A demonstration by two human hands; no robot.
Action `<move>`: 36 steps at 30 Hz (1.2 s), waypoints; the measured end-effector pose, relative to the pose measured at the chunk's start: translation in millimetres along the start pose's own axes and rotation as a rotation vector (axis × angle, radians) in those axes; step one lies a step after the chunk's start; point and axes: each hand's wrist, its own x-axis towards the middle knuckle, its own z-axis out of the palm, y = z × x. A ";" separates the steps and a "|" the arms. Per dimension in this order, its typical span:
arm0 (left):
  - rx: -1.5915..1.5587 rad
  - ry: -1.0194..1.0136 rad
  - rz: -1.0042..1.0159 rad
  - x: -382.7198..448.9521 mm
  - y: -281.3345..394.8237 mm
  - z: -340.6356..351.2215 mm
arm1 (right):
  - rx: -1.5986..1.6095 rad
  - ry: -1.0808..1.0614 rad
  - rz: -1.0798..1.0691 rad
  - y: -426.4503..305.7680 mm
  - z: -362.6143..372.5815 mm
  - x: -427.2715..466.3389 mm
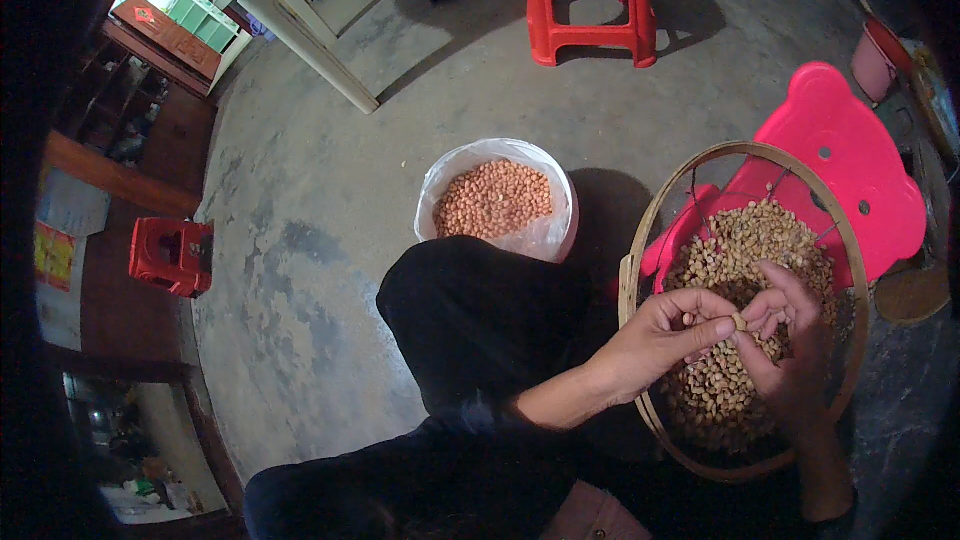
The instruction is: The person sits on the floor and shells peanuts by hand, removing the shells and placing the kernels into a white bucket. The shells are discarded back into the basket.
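A peanut in its shell (739,322) is pinched between the thumb and fingertips of my left hand (660,334). My right hand (784,337) meets it there, thumb and finger on the same peanut, its other fingers loosely curled. Something small and pale pink, perhaps a kernel, shows among my left fingers. Both hands are above a round sieve with a bamboo rim (628,292). Many unshelled peanuts (765,240) lie heaped in it, partly hidden by my hands. Beyond my knee stands a white bucket (571,221) lined with clear plastic, holding shelled reddish peanut kernels (495,199).
The sieve rests over a pink plastic chair (862,142). A red plastic stool (592,37) stands ahead, near a table leg (315,52). More red stools (172,255) are by the left wall. At right is a pink bucket (874,64). My dark-clothed knee (480,292) lies between bucket and sieve.
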 end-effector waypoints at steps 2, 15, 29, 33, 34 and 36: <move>0.001 0.007 0.013 0.1 -0.2 0.5 | -0.039 -0.008 0.018 -2.1 0.2 -0.1; -0.307 0.028 0.020 0.7 -2.1 3.6 | -0.082 0.007 -0.136 -3.3 -3.3 7.1; -0.312 0.003 -0.023 1.2 -1.6 2.6 | -0.001 -0.020 -0.087 -3.0 -0.7 7.9; -0.307 0.001 -0.025 2.4 -2.8 1.8 | 0.013 -0.032 -0.078 -0.6 0.5 6.7; -0.301 -0.003 -0.029 2.3 -2.6 1.1 | -0.012 -0.033 -0.080 0.1 0.4 6.6; -0.294 -0.018 -0.050 2.1 -2.1 0.4 | -0.028 -0.038 -0.077 1.2 0.0 6.4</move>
